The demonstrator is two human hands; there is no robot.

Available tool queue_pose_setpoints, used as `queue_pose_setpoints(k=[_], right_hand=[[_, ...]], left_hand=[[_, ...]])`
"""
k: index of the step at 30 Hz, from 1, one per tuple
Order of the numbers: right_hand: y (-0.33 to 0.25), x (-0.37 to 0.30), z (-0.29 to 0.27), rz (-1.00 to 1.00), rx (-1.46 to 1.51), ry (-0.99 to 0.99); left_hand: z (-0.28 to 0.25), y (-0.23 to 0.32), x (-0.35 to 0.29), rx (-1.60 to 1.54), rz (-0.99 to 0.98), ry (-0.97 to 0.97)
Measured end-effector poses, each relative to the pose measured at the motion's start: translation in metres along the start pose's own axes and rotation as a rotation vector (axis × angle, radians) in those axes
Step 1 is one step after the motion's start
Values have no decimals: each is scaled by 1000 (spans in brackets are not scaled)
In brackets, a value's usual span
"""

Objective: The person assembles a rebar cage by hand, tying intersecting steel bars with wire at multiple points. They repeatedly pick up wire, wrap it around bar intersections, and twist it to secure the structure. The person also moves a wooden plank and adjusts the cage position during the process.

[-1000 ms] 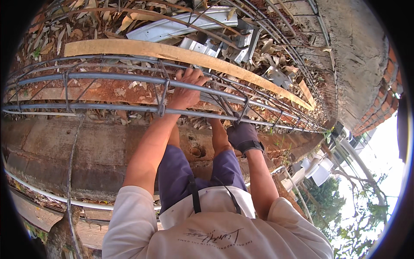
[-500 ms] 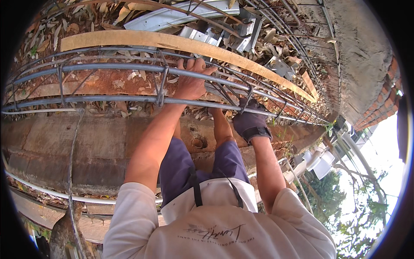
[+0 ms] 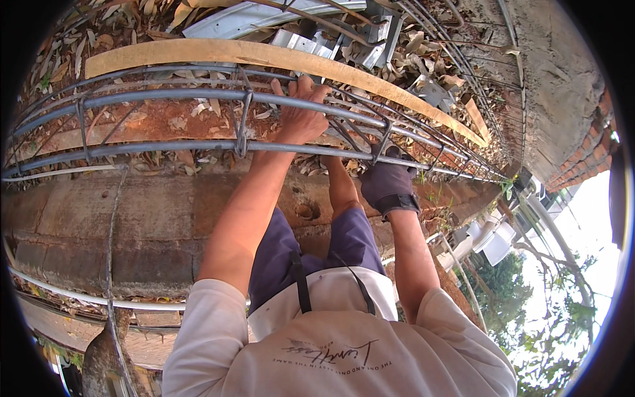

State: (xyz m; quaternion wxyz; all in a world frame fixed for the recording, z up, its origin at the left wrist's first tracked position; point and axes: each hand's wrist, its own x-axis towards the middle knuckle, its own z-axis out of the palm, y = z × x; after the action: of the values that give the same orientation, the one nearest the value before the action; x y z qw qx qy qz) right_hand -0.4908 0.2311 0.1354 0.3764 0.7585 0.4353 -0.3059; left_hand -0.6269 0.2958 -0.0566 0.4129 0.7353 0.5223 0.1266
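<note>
A long cage of steel rebar (image 3: 172, 96) lies across in front of me, its bars joined by bent stirrups (image 3: 243, 126). My left hand (image 3: 303, 119) is bare and reaches over the nearer bar. Its fingers curl at the cage's upper bar, to the right of a stirrup. My right hand (image 3: 389, 180), in a dark glove with a wrist strap, is closed at the nearest bar (image 3: 317, 152) beside another stirrup. That bar passes across the glove, and the fingertips are partly hidden behind the steel.
A wooden strip (image 3: 218, 49) lies just beyond the cage. Bent metal channels (image 3: 304, 43) and dry leaves cover the soil further off. More rebar (image 3: 456, 56) runs at the upper right, by a concrete surface (image 3: 555, 79). A low concrete kerb (image 3: 132, 212) is on the near side.
The whole view has shifted slightly. My left hand sits a little further right along the cage than before. My right hand is also slightly further right, still at the nearest bar.
</note>
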Motion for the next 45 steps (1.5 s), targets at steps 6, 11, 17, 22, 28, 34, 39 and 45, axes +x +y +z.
queue_pose_setpoints(k=[6,11,17,22,28,34,39,45], right_hand=[[26,-5,1,29,208,-125],[37,4,2,27,266,-239],[23,4,6,13,151,61],[1,9,11,-59,-130,289],[-2,9,9,-90,-286,255],[-5,10,24,-116,-283,416],[-14,10,24,-109,-237,472],[-28,-11,3,-84,-33,219]], left_hand=[[-4,-1,2,11,-31,-157],[-6,-4,1,10,-1,-118],[-3,-8,0,-42,58,-11],[4,-19,-6,-125,124,90],[13,-24,-7,-141,83,83],[-11,-35,-11,-29,197,155],[-33,-58,-9,132,328,130],[-35,-63,1,3,306,101]])
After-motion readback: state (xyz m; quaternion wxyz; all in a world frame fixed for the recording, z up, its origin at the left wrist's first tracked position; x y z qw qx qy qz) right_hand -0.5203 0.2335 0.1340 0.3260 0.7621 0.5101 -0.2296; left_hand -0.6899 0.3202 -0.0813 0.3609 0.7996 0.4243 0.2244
